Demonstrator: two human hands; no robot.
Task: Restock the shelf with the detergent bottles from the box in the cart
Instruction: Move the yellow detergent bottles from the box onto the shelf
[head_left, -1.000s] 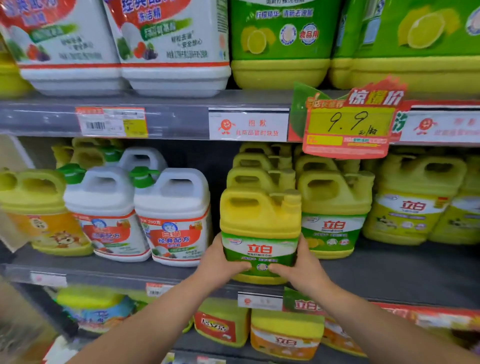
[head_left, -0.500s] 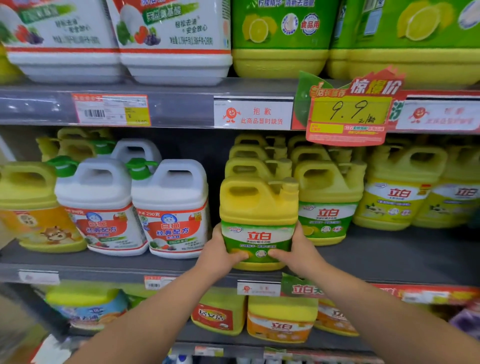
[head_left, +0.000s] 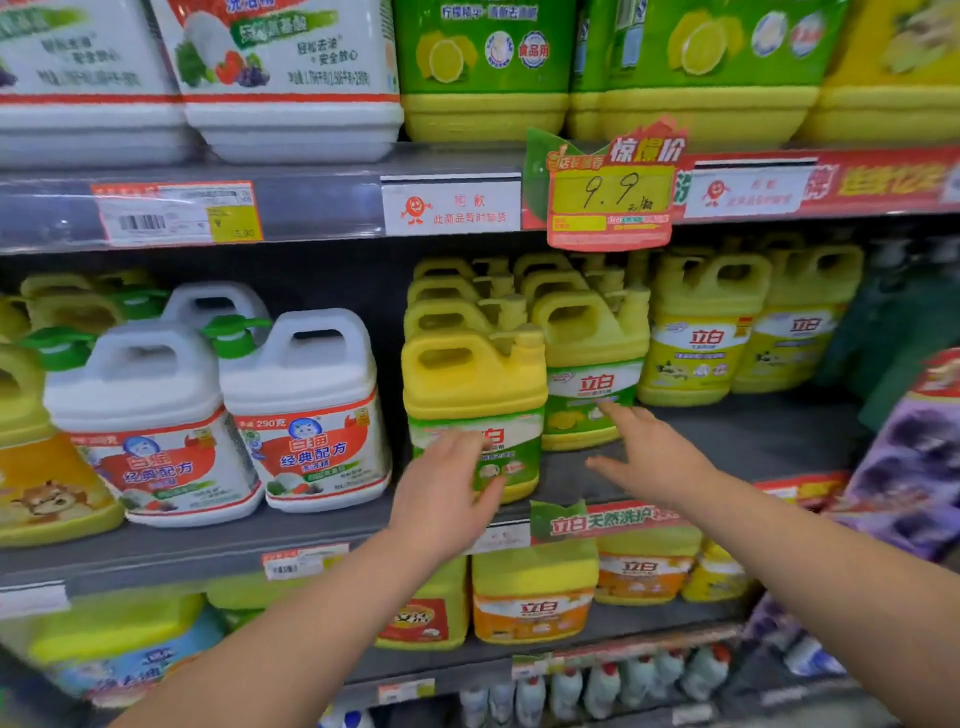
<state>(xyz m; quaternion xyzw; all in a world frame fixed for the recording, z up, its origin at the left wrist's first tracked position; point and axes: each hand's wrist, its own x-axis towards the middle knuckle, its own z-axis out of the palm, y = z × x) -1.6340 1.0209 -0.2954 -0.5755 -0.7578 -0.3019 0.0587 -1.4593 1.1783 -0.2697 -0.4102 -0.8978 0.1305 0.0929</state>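
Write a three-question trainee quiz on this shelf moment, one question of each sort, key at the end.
1. True or false: the left hand and the right hand are both open and grip nothing.
2. Multiple choice: what stands directly to the left of the front yellow bottle?
A. a white bottle with a green cap
B. a purple pack
C. a cardboard box
3. Fill in: the handwritten price on the hanging price tag reads ___.

Key: 1 true; 2 A; 3 9.9

Grey store shelving (head_left: 322, 208) with price tags (head_left: 176, 213)
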